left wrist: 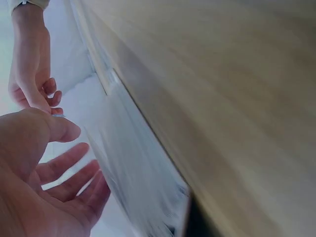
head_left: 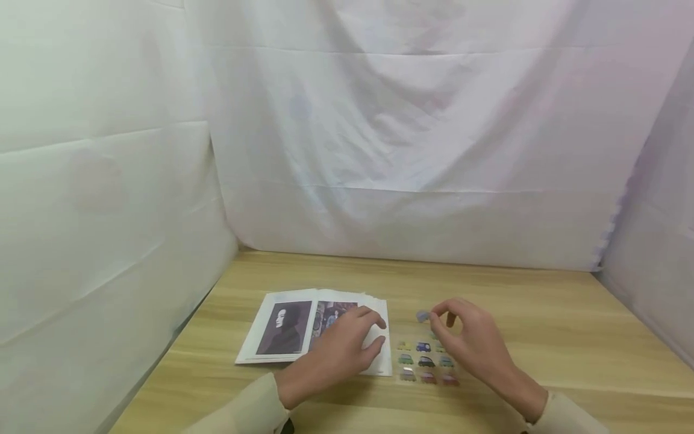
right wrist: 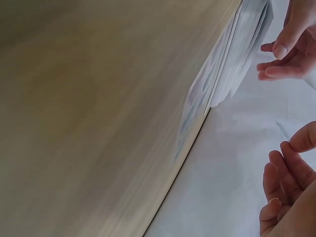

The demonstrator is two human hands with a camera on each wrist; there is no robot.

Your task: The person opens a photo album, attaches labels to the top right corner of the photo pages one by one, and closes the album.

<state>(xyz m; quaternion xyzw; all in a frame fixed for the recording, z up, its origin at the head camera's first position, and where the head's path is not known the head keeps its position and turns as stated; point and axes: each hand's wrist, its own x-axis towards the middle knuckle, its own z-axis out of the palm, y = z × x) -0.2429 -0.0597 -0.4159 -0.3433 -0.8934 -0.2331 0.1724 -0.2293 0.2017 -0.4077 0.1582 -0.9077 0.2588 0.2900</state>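
Observation:
My right hand pinches a small bluish sticker between thumb and index finger. In the right wrist view the sticker stands out thin and edge-on from the fingertips. Below that hand a clear sticker sheet lies on the table, with rows of little colored vehicles; the hand hides part of its right side. My left hand hovers with fingers spread and loosely bent over the right page of an open album. Nothing is between its thumb and fingers in the left wrist view, where the album is beside the fingertips.
A dark picture fills much of the album's left page, and a colorful one is partly covered by my left hand. The wooden table extends to the right. White cloth hangs behind and on both sides.

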